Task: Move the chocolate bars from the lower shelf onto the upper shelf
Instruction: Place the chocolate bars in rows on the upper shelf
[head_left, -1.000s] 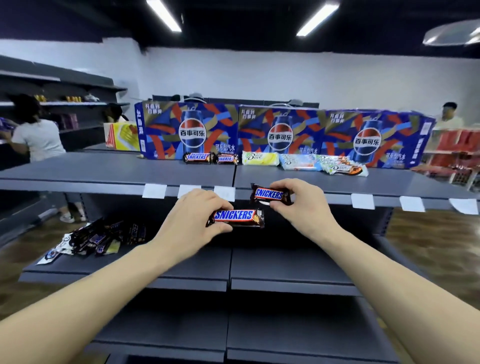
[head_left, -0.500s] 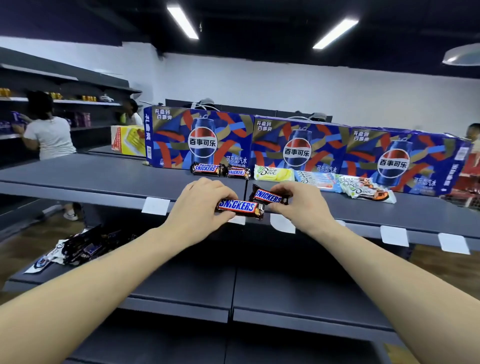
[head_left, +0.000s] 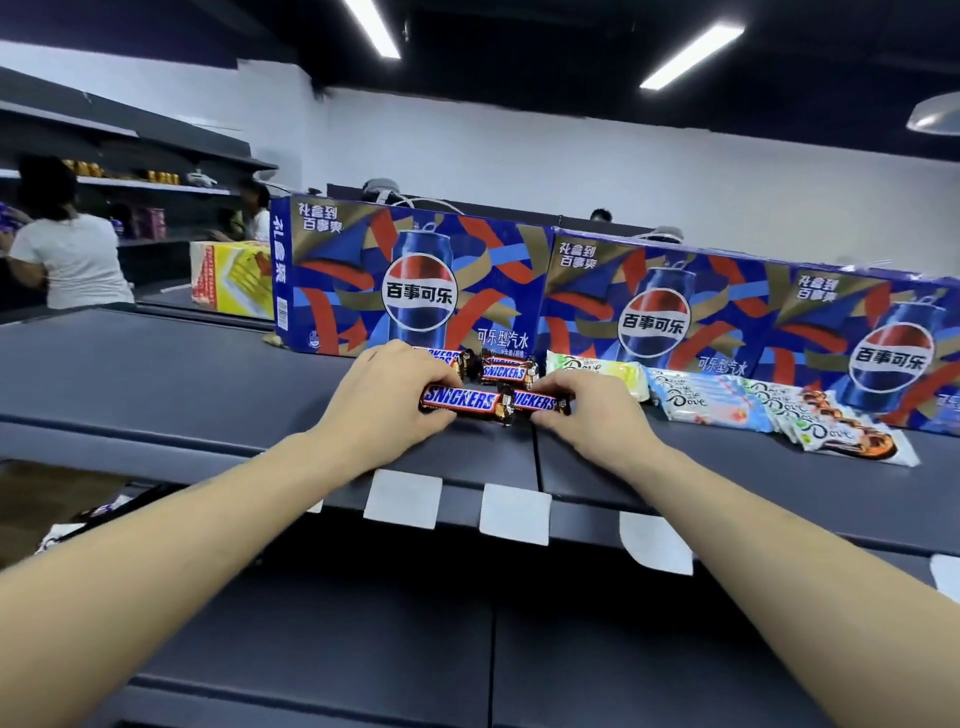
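Note:
My left hand (head_left: 387, 402) grips a Snickers bar (head_left: 462, 401) over the grey upper shelf (head_left: 171, 384). Right beside it, my right hand (head_left: 587, 413) holds a second Snickers bar (head_left: 537, 402), end to end with the first. Both bars sit low over the shelf top, just in front of two more Snickers bars (head_left: 503, 370) that lie against the Pepsi box. Whether the held bars touch the shelf I cannot tell. Some dark bars (head_left: 104, 512) on the lower shelf show at the far left under my forearm.
Three blue Pepsi boxes (head_left: 410, 291) line the back of the upper shelf. Several Dove packs (head_left: 706, 397) lie to the right of the Snickers. White price tags (head_left: 514, 512) hang on the shelf edge. A person in a white shirt (head_left: 67, 254) stands far left.
Both hands have carried their Snickers bars up and forward from the shelf's front edge onto the upper shelf, close to the bars lying there.

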